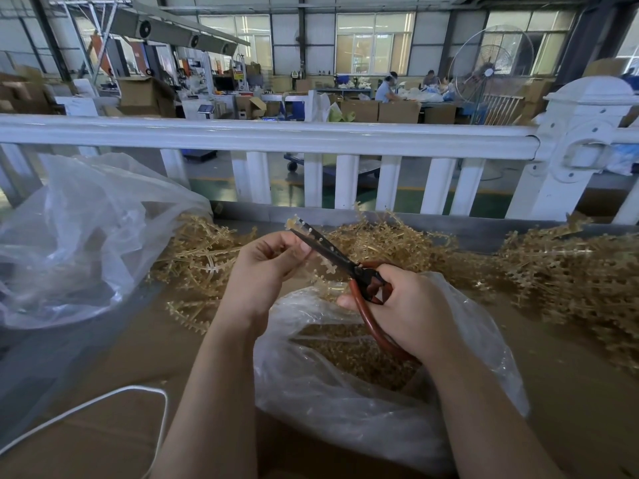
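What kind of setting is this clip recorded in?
Probably a factory floor: heaps of tan plastic sprues being trimmed with scissors, stacked cardboard boxes, a big pedestal fan and other workers at tables beyond the white railing.

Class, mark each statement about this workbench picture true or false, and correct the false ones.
1. The right hand grips the scissors. True.
2. The left hand holds nothing. False: it pinches a tan plastic strip at the blades.
3. The clear bag beneath the hands holds small tan pieces. True.
4. The scissors' handles are blue. False: they are reddish-brown.
5. A white railing runs beyond the hands. True.
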Available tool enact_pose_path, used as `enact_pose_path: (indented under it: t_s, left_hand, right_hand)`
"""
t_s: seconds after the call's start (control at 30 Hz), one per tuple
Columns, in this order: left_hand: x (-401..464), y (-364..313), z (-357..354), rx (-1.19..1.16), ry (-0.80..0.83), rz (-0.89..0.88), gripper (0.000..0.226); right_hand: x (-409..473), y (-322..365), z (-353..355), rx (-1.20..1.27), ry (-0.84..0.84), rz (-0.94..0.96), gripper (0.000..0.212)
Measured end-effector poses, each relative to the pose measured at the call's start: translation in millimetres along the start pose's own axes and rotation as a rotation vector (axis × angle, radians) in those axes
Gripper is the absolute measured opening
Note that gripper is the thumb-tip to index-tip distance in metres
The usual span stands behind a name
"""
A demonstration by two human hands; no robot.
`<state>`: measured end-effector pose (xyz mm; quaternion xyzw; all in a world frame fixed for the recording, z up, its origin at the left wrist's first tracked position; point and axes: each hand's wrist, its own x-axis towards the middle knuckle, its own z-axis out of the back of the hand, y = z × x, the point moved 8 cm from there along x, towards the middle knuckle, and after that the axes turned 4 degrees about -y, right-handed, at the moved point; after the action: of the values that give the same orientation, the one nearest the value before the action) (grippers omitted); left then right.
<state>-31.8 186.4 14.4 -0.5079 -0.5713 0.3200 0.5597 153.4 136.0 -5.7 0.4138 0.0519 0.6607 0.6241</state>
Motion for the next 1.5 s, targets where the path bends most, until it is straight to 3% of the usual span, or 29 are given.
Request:
enact_pose_path:
  t_s: [0.17,0.33,0.53,0.73,1.1,1.5]
  left_hand:
    - [0.7,3.2,-2.5,-0.012,0.017,0.014,0.008]
    - [2.6,5.0,-2.8,0.023,0.018,0.001,0.007]
    - [2.8,3.4,2.6,0.059,-0.062,0.002,0.021]
    - [1.9,4.7,13.9,-0.002,-0.208,0.055,0.016]
    - [1.2,7.0,-7.9,0.129,-0.045,0.025,0.021]
    - [0.1,8.0,-14.7,0.081,0.036,0.029,0.015]
  right_hand:
    - [-0.9,1.7,0.3,-0.026,-0.006,0.019,0.054]
    - [-0.4,1.1,1.7,-0.065,-0.027,0.042,0.075]
    - [-1.4,1.4,3.9,-0.054,-0.058,0.051,0.062]
    - [-1.6,-4.5,5.1,-0.098,-0.111,0.044,0.045]
    - [-0.7,3.9,4.0,-0.079,-0.061,0.071,0.065]
    - [-0.9,5.9,5.2,-0.093,-0.073,0.08,0.061]
